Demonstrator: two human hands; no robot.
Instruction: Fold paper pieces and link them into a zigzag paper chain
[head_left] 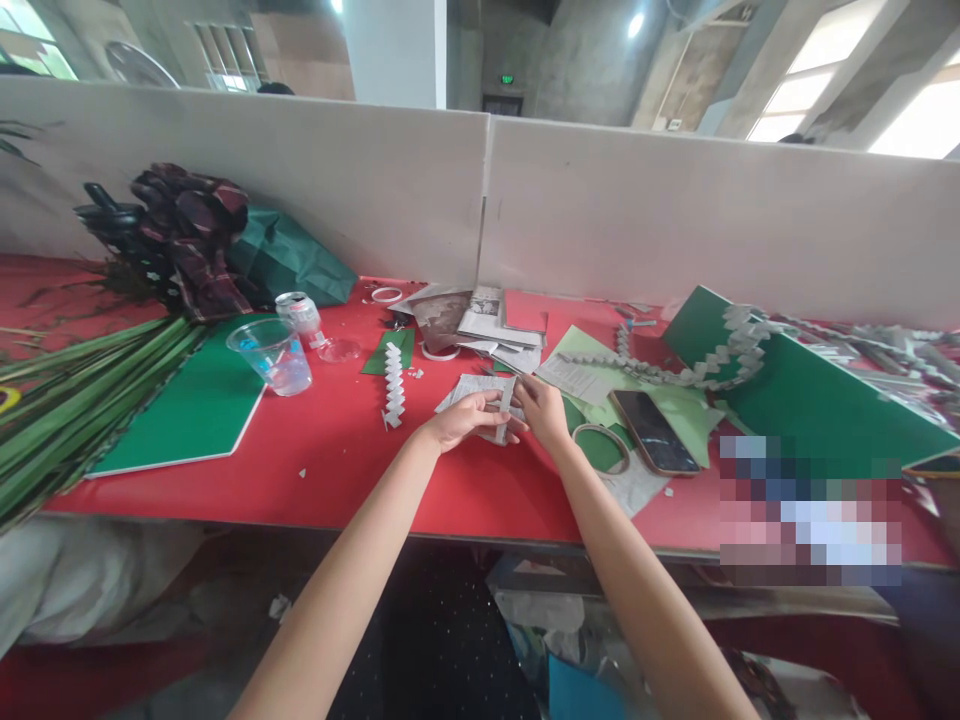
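Note:
Over the front middle of the red table, my left hand [471, 420] is closed on a narrow white paper strip [506, 396], which stands upright between its thumb and fingers. My right hand [543, 408] is beside it, its fingers pinched together at the strip's upper part; the exact contact is partly hidden. Printed paper [459, 392] lies beneath the hands. To the left is a short white zigzag chain of folded paper [394, 386]. A longer folded-paper chain [705, 372] curves across the right side, partly over a green board [832, 395].
A tape roll [624, 462] and phone [654, 432] lie right of my hands. Papers [499, 322] pile up behind them. On the left are a plastic cup [279, 366], a can [300, 318], a green board [180, 420] and long leaves [97, 405]. A white partition [637, 210] closes the back.

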